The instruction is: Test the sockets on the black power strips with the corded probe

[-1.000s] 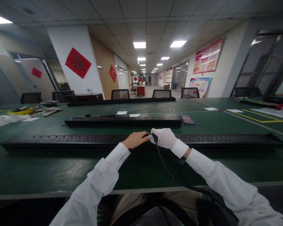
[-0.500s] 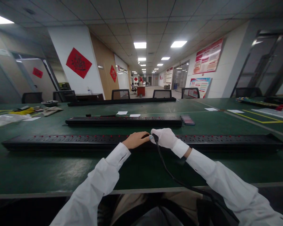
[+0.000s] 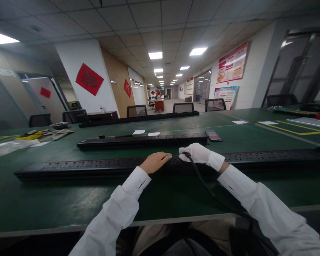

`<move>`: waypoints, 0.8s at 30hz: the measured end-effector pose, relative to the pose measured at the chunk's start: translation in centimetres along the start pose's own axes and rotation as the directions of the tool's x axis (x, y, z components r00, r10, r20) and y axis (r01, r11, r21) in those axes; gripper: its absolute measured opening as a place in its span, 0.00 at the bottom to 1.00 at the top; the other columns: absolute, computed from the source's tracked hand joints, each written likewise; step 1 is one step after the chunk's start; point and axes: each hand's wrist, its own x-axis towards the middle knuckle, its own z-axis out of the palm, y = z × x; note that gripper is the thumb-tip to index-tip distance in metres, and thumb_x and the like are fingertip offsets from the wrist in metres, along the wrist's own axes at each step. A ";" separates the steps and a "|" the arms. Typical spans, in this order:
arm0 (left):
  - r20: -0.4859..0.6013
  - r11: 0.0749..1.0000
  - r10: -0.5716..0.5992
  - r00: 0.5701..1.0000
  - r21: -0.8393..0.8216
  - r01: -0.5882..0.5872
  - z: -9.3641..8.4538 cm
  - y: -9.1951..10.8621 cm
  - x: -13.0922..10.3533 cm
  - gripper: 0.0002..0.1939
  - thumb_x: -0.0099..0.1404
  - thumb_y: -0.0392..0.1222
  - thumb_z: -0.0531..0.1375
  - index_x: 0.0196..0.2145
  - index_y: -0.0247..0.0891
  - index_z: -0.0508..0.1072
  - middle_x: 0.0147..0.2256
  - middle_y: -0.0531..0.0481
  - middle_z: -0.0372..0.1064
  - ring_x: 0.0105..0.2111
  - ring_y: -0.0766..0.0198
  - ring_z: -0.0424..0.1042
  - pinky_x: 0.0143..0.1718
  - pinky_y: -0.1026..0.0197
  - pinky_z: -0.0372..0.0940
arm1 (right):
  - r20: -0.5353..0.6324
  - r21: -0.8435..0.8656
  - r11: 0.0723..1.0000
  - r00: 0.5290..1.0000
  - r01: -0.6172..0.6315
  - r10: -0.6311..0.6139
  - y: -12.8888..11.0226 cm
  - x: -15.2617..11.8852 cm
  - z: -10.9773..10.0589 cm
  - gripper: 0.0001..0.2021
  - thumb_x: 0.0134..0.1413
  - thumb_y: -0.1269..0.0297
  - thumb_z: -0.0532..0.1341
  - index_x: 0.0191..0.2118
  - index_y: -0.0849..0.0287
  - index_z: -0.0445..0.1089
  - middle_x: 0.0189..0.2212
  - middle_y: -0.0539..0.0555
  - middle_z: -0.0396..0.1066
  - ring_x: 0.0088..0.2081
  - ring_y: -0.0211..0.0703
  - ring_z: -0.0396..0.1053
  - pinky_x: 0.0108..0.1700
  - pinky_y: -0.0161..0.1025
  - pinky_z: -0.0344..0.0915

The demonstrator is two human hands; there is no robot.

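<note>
A long black power strip (image 3: 96, 166) with a row of red dots and socket slots lies across the green table in front of me. My left hand (image 3: 155, 162), bare, rests over its middle with fingers stretched to the right. Just right of it, my right hand (image 3: 196, 153) wears a white glove and is closed around a black power plug (image 3: 187, 155) at the strip's top. The plug's black cable (image 3: 202, 181) curves down toward my lap. My right hand hides the plug's front, so I cannot tell whether it sits in a socket.
Behind lies a shorter black strip (image 3: 144, 141), with another long black bar (image 3: 138, 118) farther back. Paper slips (image 3: 154, 134) lie between them. At the left are a bowl (image 3: 59, 125), a cloth (image 3: 62, 134) and plastic wrap (image 3: 12, 146). Chairs (image 3: 183, 107) stand beyond the table.
My right hand has moved right along the strip with the plug, leaving a gap from my left hand. The view has tilted and shifted slightly.
</note>
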 end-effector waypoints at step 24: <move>-0.048 0.994 -0.023 0.999 0.105 0.028 0.8 1.3 0.1 0.21 0.66 0.49 0.41 0.53 0.46 0.60 0.48 0.52 0.64 0.46 0.61 0.65 0.48 0.58 0.58 | -0.472 0.081 0.977 0.856 -0.196 0.210 0.1 -1.9 0.3 0.18 0.58 0.62 0.41 0.32 0.61 0.66 0.25 0.52 0.70 0.27 0.34 0.66 0.32 0.30 0.55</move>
